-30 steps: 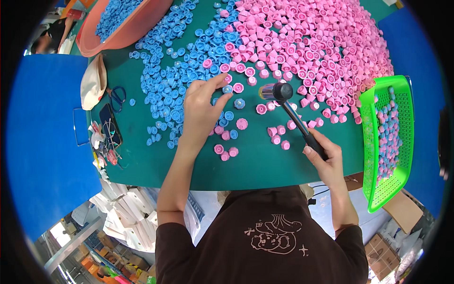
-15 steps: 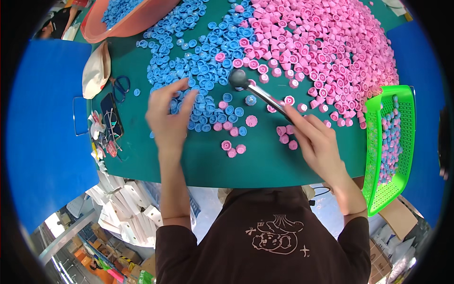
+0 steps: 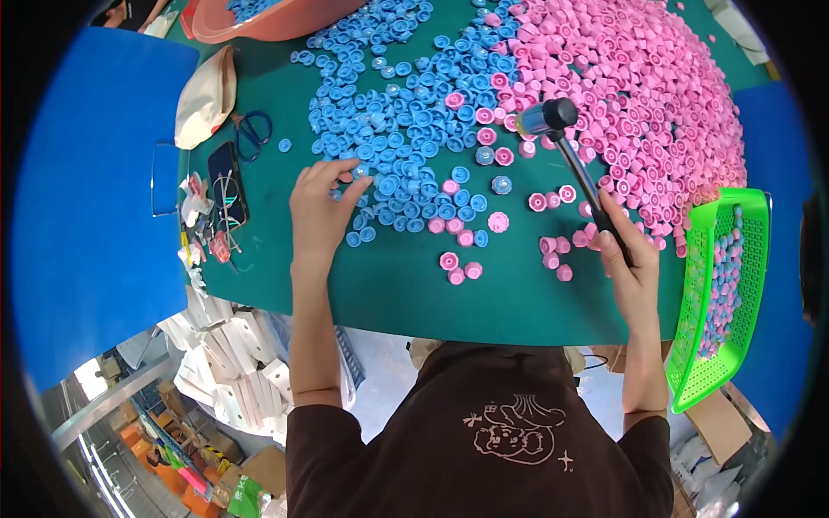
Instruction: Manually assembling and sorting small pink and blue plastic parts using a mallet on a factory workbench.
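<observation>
Over blue caps (image 3: 393,186), left hand (image 3: 318,211)

One dark phone screen (image 3: 226,180), a slim black rectangle, face up near the left edge of the green table (image 3: 518,298), glasses lying across it. Below the table, lower left: stacked white packets (image 3: 231,367), plus green and orange packages (image 3: 186,462) further down. At lower right, a brown cardboard box (image 3: 721,425) under the green basket (image 3: 724,293).

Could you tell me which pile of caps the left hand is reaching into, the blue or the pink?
The blue caps: the left hand rests its fingers on their near edge, while the pink caps lie farther right.
</observation>
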Tool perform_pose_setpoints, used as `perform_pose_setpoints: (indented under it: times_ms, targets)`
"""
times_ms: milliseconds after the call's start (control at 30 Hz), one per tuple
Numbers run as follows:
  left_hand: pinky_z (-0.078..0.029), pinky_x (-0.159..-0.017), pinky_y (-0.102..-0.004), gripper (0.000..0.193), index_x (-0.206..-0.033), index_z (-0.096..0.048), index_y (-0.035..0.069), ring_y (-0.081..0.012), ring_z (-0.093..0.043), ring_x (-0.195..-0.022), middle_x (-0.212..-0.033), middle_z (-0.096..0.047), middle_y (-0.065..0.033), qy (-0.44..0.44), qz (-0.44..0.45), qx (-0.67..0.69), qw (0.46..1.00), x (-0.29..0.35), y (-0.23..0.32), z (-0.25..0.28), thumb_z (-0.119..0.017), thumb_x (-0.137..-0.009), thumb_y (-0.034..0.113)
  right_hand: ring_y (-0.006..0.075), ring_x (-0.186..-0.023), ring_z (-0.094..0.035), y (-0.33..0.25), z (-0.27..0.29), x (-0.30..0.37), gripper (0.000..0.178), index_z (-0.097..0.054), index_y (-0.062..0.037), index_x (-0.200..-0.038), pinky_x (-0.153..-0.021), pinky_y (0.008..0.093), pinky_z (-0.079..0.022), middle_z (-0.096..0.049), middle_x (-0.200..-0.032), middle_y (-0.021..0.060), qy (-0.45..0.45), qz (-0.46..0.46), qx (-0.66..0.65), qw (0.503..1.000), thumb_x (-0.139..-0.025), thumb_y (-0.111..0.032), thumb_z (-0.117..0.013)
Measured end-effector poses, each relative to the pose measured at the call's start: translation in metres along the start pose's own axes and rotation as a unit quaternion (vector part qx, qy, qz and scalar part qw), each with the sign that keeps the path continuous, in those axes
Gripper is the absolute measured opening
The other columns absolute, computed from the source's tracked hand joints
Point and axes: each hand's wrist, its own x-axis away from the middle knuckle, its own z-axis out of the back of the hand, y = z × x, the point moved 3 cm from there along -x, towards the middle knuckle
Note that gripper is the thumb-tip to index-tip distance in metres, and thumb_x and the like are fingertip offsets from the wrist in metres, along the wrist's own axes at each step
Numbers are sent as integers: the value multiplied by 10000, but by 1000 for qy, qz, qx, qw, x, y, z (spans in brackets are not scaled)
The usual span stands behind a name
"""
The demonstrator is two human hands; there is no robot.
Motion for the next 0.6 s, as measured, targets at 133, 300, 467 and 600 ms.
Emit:
perform_pose_setpoints:
  times_ms: [133, 300, 467, 600]
  targets:
    - [-456, -647, -274, 236, -953, -711, 53, -134, -538, -686, -786, -637, -27, 0, -7, -31, 999, -6, 4, 2, -800, -739, 100, 81, -877, -608, 10, 2, 7, 390, -568, -59, -1334, -798, 233, -476, -683, -1154, 96, 2, 2, -7, 1000, -949, -118, -602]
    - [-431, -598, -257, 238, -967, -689, 28, -103, -510, -656, -776, -641, -19, 35, -25, 117, 992, -20, 54, -21, -784, -751, 63, 86, -803, -612, 19, 3, 13, 397, -568, -74, -1336, -726, 237, -487, -689, -1136, 94, 5, -33, -27, 999, -941, -98, -604]
    - [-437, -640, -300, 225, -919, -691, 44, -176, -535, -718, -792, -610, -26, -13, -189, 128, 974, -36, 113, -64, -787, -715, 57, 108, -843, -637, 12, 5, 15, 410, -558, -73, -1344, -758, 258, -497, -693, -1126, 105, -4, -73, -18, 997, -939, -104, -609]
    - [-433, -711, -371, 203, -870, -693, 56, -241, -549, -801, -830, -596, -47, -46, -215, 96, 971, -36, 112, -83, -784, -701, 120, 135, -880, -652, 14, 7, 18, 404, -563, -68, -1337, -778, 272, -500, -688, -1134, 127, 5, -19, 17, 1000, -938, -108, -608]
